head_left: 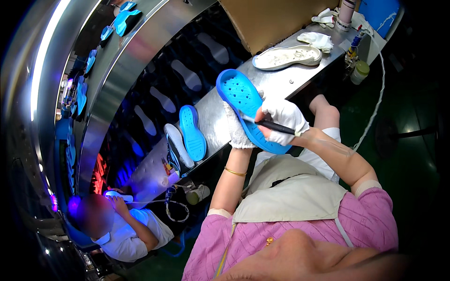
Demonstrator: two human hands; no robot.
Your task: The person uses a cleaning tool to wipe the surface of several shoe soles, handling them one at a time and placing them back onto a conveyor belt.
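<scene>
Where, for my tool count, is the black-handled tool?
Right of centre in the head view, the black-handled tool is in the right hand, its tip by a held blue sole.

The long table [212, 116] is shiny grey metal. Near its top end lies a whitish shoe sole [288, 57], with a crumpled white glove [315, 40] just beside it. Lower down, a bright blue sole [192, 134] lies beside a grey and dark shoe piece [179, 144]. A metal shelf [133, 49] on the left holds more blue soles [125, 20].
</scene>
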